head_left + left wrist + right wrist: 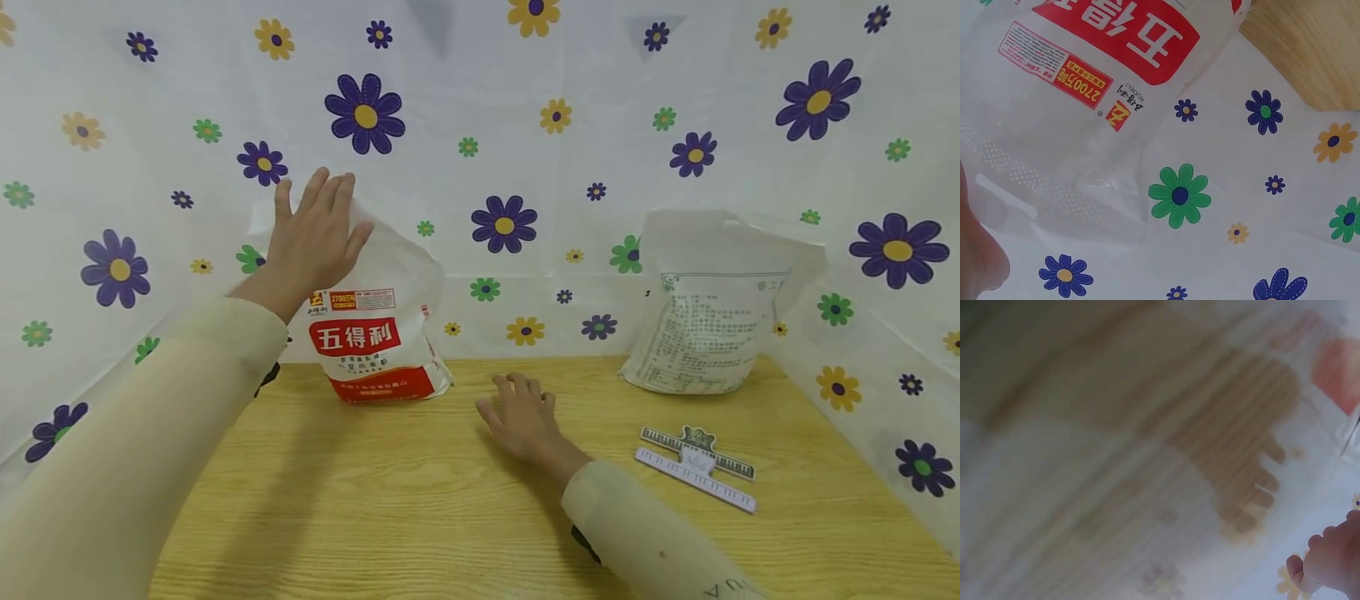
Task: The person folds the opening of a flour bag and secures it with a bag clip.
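Observation:
A white flour bag with red print [356, 333] stands at the back left of the table, its upper part unprinted and loose. My left hand [315, 237] is raised in front of the bag's top, fingers extended and spread. Whether it touches the plastic I cannot tell. In the left wrist view, part of that hand [982, 256] shows beside the bag's top end [1110, 187]. My right hand [525, 421] is over the middle of the table, fingers loosely bent, holding nothing. The right wrist view shows it [1332, 559] at the lower right.
A second white bag [705, 325], its printed text panel facing me, stands at the back right. Before it lie two ruler-edged clips, one black-and-white [697, 446] and one pale purple [693, 479]. A flower-printed cloth [450, 75] hangs behind the wooden table [390, 500].

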{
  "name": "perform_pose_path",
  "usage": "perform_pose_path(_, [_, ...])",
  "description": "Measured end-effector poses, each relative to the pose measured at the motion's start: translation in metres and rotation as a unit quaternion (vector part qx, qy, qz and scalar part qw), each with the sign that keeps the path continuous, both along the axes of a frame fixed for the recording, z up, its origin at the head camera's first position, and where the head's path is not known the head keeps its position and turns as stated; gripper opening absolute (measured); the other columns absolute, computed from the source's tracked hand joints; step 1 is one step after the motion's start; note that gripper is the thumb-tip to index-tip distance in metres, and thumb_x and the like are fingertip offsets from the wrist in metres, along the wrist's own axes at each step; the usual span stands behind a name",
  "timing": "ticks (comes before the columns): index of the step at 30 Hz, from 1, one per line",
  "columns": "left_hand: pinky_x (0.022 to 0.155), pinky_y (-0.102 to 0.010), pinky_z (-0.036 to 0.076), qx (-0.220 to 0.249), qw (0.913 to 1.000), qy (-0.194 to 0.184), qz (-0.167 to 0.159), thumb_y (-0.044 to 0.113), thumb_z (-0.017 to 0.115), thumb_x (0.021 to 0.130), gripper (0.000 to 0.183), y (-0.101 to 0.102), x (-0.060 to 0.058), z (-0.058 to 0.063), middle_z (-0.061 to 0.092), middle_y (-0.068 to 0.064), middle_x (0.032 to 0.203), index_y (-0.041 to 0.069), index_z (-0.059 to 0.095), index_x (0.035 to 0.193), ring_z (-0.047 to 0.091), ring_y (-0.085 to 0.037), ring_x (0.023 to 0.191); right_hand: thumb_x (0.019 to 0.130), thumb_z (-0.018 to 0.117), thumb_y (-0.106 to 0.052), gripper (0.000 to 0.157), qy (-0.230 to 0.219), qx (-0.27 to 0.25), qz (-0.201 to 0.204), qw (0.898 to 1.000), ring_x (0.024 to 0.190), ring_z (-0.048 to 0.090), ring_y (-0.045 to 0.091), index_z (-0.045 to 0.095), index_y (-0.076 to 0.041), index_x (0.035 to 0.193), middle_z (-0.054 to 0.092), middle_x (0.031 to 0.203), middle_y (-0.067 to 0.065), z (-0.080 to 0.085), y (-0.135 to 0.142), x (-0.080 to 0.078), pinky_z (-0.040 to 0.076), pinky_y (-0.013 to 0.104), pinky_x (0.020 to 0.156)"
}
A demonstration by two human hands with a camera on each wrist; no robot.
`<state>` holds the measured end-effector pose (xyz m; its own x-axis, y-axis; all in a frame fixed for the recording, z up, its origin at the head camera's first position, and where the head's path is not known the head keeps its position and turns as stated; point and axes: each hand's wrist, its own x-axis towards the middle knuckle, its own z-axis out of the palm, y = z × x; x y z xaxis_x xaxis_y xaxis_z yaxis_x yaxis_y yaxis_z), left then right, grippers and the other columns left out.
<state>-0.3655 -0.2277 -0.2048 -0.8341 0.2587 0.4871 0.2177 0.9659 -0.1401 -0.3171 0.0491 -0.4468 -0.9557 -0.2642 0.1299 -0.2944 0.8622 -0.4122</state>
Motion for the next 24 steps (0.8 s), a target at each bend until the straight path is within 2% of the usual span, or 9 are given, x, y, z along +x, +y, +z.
perform_pose_path(5, [0.119, -0.064, -0.002, -0.022, 0.9995, -0.023, 0.002, 0.038, 0.034, 0.107, 0.065, 0.004, -0.001, 0.002, 0.030, -0.027, 0.156, -0.002, 0.019, 0.155, 0.020, -0.043, 0.148, 0.105, 0.031, -0.055, 0.062, -0.011, 0.000, -0.010, 1.000, 0.142, 0.033, 0.035, 0.038, -0.015, 0.152, 0.036, 0.155, 0.011, -0.001, -0.013, -0.006, 0.028, 0.061, 0.109])
perform_pose_path(11, [0.114, -0.064, 0.014, -0.038, 0.9993, 0.003, -0.006, 0.030, 0.035, 0.107, 0.050, 0.002, 0.001, 0.004, 0.047, -0.031, 0.131, -0.010, 0.039, 0.138, 0.036, -0.048, 0.129, 0.105, 0.033, -0.055, 0.063, -0.016, -0.016, -0.015, 1.000, 0.143, 0.031, 0.035, 0.038, -0.014, 0.152, 0.034, 0.157, 0.011, 0.000, -0.027, -0.010, 0.028, 0.060, 0.110])
perform_pose_path(15, [0.110, -0.063, 0.020, -0.033, 0.9992, 0.013, -0.016, 0.025, 0.035, 0.107, 0.040, 0.001, 0.002, 0.004, 0.049, -0.029, 0.119, -0.009, 0.045, 0.125, 0.037, -0.047, 0.122, 0.104, 0.034, -0.055, 0.063, -0.012, -0.003, -0.022, 1.000, 0.142, 0.033, 0.035, 0.040, -0.014, 0.151, 0.036, 0.156, 0.011, -0.001, -0.030, -0.013, 0.029, 0.059, 0.109])
perform_pose_path(20, [0.108, -0.061, 0.023, -0.042, 0.9985, 0.019, -0.029, 0.021, 0.036, 0.107, 0.032, 0.002, 0.002, 0.002, 0.050, -0.027, 0.121, -0.005, 0.047, 0.123, 0.038, -0.045, 0.122, 0.104, 0.033, -0.055, 0.063, -0.016, 0.007, -0.019, 1.000, 0.143, 0.032, 0.035, 0.039, -0.014, 0.152, 0.035, 0.156, 0.011, -0.006, -0.032, -0.017, 0.028, 0.059, 0.110])
perform_pose_path(24, [0.103, -0.057, 0.029, -0.058, 0.9972, 0.030, -0.037, 0.020, 0.038, 0.107, 0.030, 0.002, -0.001, -0.002, 0.050, -0.025, 0.110, -0.007, 0.047, 0.118, 0.040, -0.043, 0.113, 0.104, 0.032, -0.056, 0.064, -0.015, 0.016, -0.023, 0.999, 0.142, 0.033, 0.034, 0.039, -0.014, 0.151, 0.035, 0.156, 0.011, -0.007, -0.034, -0.017, 0.029, 0.059, 0.110])
